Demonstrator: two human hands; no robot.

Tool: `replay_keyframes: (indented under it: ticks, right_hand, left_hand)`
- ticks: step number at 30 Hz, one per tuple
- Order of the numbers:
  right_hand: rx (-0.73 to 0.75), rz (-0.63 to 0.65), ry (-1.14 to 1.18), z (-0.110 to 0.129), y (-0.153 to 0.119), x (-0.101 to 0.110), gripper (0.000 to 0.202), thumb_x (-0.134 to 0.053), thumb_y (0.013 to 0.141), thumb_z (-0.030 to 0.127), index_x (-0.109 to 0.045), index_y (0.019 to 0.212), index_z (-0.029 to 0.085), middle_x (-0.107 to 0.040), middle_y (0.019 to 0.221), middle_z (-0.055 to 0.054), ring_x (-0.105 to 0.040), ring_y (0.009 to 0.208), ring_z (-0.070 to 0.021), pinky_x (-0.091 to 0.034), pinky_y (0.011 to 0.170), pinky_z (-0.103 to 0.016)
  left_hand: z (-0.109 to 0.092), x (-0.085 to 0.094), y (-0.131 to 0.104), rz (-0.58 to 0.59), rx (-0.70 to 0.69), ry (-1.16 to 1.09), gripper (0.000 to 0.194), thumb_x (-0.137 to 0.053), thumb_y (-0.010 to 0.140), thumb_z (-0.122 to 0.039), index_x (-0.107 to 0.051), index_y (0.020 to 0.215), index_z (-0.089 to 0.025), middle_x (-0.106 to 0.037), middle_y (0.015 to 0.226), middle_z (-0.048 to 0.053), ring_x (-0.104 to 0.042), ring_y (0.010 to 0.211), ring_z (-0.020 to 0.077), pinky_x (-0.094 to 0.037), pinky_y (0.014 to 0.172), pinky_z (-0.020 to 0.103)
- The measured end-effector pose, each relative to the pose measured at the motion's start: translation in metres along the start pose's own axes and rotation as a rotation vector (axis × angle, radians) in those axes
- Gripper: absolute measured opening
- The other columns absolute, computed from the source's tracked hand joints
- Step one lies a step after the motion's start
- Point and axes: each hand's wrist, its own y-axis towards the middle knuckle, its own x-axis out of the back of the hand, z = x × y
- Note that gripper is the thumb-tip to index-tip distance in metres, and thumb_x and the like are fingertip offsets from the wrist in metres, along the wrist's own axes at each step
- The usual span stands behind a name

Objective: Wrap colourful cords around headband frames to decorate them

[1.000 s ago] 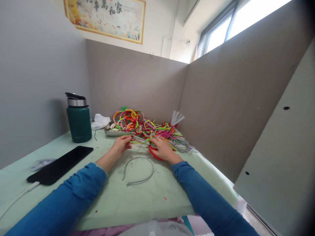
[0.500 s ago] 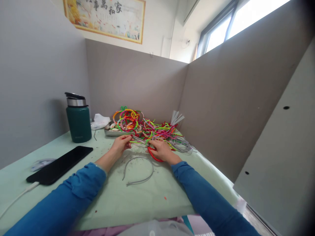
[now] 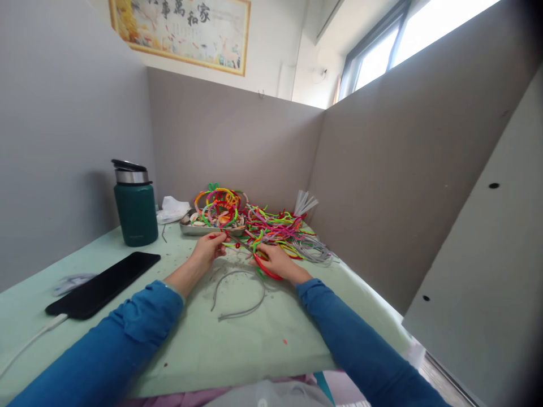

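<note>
My right hand [image 3: 276,262] is closed around the red-handled scissors [image 3: 272,273], whose blades point left toward my left hand. My left hand [image 3: 208,249] pinches a short dark red pipe cleaner [image 3: 226,232] at its fingertips, close to the blade tips. A small red bit [image 3: 237,246] shows just below the blades. Between the two forearms a thin grey headband [image 3: 262,294] lies on the green tablecloth [image 3: 280,333], touched by neither hand.
Behind my hands, a metal tray [image 3: 193,230] holds shells and colourful pipe-cleaner headbands. Right of it lies a heap of pipe cleaners [image 3: 280,223] with grey headbands [image 3: 316,250]. A green bottle [image 3: 136,215] and a phone [image 3: 104,284] stand and lie left. Grey partitions [image 3: 233,124] enclose the table.
The scissor blades have shifted slightly at my left fingertips. A small red bit now shows below them, and some green shows by the scissor handle. Both arms have barely moved.
</note>
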Motion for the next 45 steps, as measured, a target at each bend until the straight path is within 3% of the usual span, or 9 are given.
replay_keyframes:
  ticks: [5,9,14,17,19,24,31,39,45]
  right_hand:
    - [-0.024,0.035,0.024,-0.010,0.000,0.004,0.037,-0.056,0.076,0.047,-0.059,0.101,0.020,-0.064,0.087,-0.004,-0.058,0.074,-0.0152,-0.039,0.064,-0.023]
    - [-0.106,0.059,-0.098,-0.031,-0.001,0.005,0.034,-0.057,0.075,0.041,-0.061,0.102,0.021,-0.065,0.092,-0.005,-0.059,0.079,-0.0185,-0.040,0.066,-0.025]
    - [-0.126,0.011,-0.269,-0.038,-0.002,0.012,0.031,-0.059,0.074,0.029,-0.062,0.104,0.022,-0.064,0.096,-0.008,-0.057,0.089,-0.0217,-0.040,0.073,-0.028]
    - [-0.166,-0.163,-0.262,-0.018,0.005,0.016,0.023,-0.050,0.081,0.026,-0.063,0.099,0.021,-0.063,0.091,-0.009,-0.055,0.089,-0.0213,-0.038,0.077,-0.030]
    - [-0.109,-0.285,-0.137,0.001,0.012,0.012,0.023,-0.045,0.086,0.030,-0.063,0.096,0.020,-0.062,0.095,-0.008,-0.054,0.090,-0.0193,-0.038,0.079,-0.030]
    - [-0.016,-0.291,0.180,0.031,0.027,-0.014,0.019,-0.046,0.085,0.031,-0.060,0.092,0.020,-0.061,0.087,-0.003,-0.054,0.077,-0.0136,-0.040,0.069,-0.024]
    - [-0.093,-0.246,0.273,0.025,0.026,-0.026,0.013,-0.047,0.081,0.026,-0.057,0.080,0.018,-0.058,0.068,0.000,-0.051,0.065,-0.0125,-0.039,0.060,-0.023]
    - [-0.164,-0.145,0.820,0.018,0.026,-0.026,0.016,-0.055,0.074,0.032,-0.051,0.077,0.017,-0.053,0.066,0.002,-0.051,0.059,-0.0098,-0.041,0.055,-0.021]
    - [-0.165,-0.111,0.956,0.017,0.025,-0.024,0.019,-0.059,0.072,0.034,-0.053,0.076,0.017,-0.053,0.064,0.003,-0.048,0.055,-0.0082,-0.040,0.054,-0.021]
  left_hand:
    - [-0.001,0.002,0.003,-0.098,0.007,0.029,0.024,-0.070,0.059,-0.025,-0.054,0.073,-0.013,-0.062,0.067,0.001,-0.045,0.040,0.0044,-0.042,0.043,0.022]
    - [-0.002,0.005,0.005,-0.144,0.002,0.017,0.022,-0.068,0.060,-0.024,-0.054,0.073,-0.013,-0.062,0.068,0.000,-0.043,0.039,0.0040,-0.042,0.043,0.022]
    - [-0.002,0.001,0.002,-0.020,0.017,-0.003,0.024,-0.070,0.059,-0.027,-0.054,0.070,-0.013,-0.059,0.062,-0.001,-0.043,0.039,0.0038,-0.039,0.042,0.021]
    - [-0.001,-0.005,-0.003,0.053,-0.001,0.034,0.025,-0.071,0.058,-0.028,-0.055,0.070,-0.013,-0.059,0.061,0.000,-0.043,0.039,0.0045,-0.039,0.042,0.022]
    - [0.000,-0.010,-0.007,0.096,-0.033,0.092,0.027,-0.071,0.058,-0.030,-0.057,0.072,-0.013,-0.060,0.062,0.000,-0.043,0.039,0.0050,-0.040,0.042,0.022]
    - [0.004,-0.021,-0.016,0.203,-0.067,0.256,0.026,-0.069,0.060,-0.036,-0.058,0.069,-0.014,-0.061,0.063,0.001,-0.043,0.037,0.0058,-0.037,0.040,0.023]
    - [0.006,-0.025,-0.020,0.218,-0.095,0.377,0.027,-0.068,0.060,-0.038,-0.057,0.065,-0.014,-0.060,0.057,0.001,-0.043,0.035,0.0062,-0.032,0.039,0.021]
    - [0.002,-0.028,-0.023,0.267,-0.048,0.343,0.030,-0.069,0.059,-0.040,-0.056,0.066,-0.014,-0.061,0.059,0.001,-0.043,0.036,0.0057,-0.030,0.039,0.020]
    - [0.005,-0.024,-0.020,0.309,-0.033,0.328,0.032,-0.068,0.061,-0.041,-0.055,0.069,-0.014,-0.061,0.063,-0.001,-0.043,0.038,0.0046,-0.034,0.041,0.020]
